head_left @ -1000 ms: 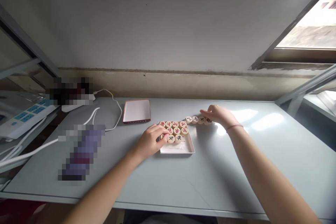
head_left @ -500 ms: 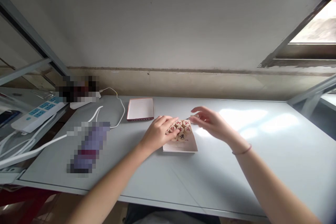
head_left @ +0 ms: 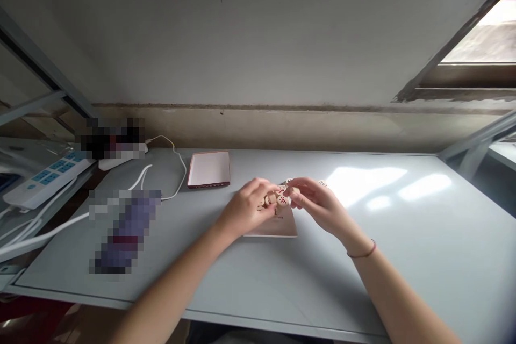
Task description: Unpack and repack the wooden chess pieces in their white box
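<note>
A pale flat box or booklet lies on the grey desk, with several round wooden pieces marked in red or black on top. My left hand rests over the left side of these pieces, fingers apart and curved around them. At their right, my right hand pinches a round wooden piece between thumb and fingers. Two more pieces show partly behind my right hand, one of them just past its knuckles.
An open shallow box with a white inside stands behind and left of my hands. At the left are a power strip, white cables and a blurred purple item. The wall runs along the desk's back.
My right hand has closed on a piece and come nearer my left hand. Some pieces have shifted, and pieces now show behind my right hand. The whole view has moved slightly.
</note>
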A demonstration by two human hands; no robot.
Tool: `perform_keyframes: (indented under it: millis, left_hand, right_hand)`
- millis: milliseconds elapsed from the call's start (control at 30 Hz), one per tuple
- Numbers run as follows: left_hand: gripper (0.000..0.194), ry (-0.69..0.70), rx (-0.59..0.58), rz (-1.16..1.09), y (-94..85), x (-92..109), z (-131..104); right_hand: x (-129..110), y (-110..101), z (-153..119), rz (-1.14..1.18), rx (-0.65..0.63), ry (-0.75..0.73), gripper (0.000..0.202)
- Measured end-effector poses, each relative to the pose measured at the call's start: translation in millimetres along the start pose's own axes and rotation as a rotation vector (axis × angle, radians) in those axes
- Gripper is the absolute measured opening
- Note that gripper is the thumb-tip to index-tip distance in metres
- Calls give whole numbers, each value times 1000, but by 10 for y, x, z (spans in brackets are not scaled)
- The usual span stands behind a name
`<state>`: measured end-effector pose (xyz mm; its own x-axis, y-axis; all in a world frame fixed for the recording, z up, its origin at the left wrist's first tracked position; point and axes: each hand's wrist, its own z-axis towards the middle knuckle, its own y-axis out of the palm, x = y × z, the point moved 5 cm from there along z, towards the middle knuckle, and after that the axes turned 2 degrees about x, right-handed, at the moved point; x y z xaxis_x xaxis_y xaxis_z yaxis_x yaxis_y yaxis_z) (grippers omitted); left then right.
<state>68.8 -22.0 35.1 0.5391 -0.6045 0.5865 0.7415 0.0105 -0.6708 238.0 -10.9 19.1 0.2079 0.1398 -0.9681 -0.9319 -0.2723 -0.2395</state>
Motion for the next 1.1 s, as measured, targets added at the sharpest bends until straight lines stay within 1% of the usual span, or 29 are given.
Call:
perform_keyframes:
  millis: [67, 100, 133, 200, 300, 367, 400, 533, 667, 767, 833, 900, 1000, 1100]
  left_hand:
    - [17, -44, 49, 18, -60, -65, -17]
    - [13, -57, 55, 21, -72, -86, -25]
    - [10, -55, 50, 20, -68, -90, -33]
    - [8, 7, -6, 10, -15, -42, -50]
    - [7, 150, -168, 16, 132, 108, -92]
    - [5, 200, -257, 43, 211, 184, -117]
    - [5, 206, -281, 62, 236, 204, -122]
    - [3, 189, -289, 147, 276, 190, -96]
    - [8, 231, -298, 224, 306, 152, -83]
    - [9, 224, -244, 249, 228, 119, -80]
    - [9, 180, -174, 224, 102, 75, -74]
    - [10, 122, -113, 212, -46, 5, -72]
    - [13, 49, -78, 221, -229, -108, -73]
    - [13, 17, -52, 204, -335, -167, -70]
  right_hand:
    - [29, -75, 19, 8, 85, 10, 30]
    - [40, -104, 27, 11, 117, 18, 31]
    - [47, -127, 35, 9, 143, 27, 31]
    - [50, -145, 46, 0, 166, 44, 33]
    - [44, -130, 49, -19, 164, 69, 35]
    - [44, -115, 43, -28, 163, 78, 36]
    - [48, -110, 39, -34, 165, 78, 36]
    - [74, -94, 24, -78, 153, 43, 37]
    - [70, -75, 9, -167, 88, 5, 34]
    - [-23, -45, -28, -304, 0, -88, 26]
    - [-120, -6, -77, -410, -69, -178, 20]
    - [-199, 50, -135, -515, -131, -233, 16]
    - [-248, 144, -201, -656, -178, -244, 17]
    - [-227, 236, -224, -756, -187, -249, 15]
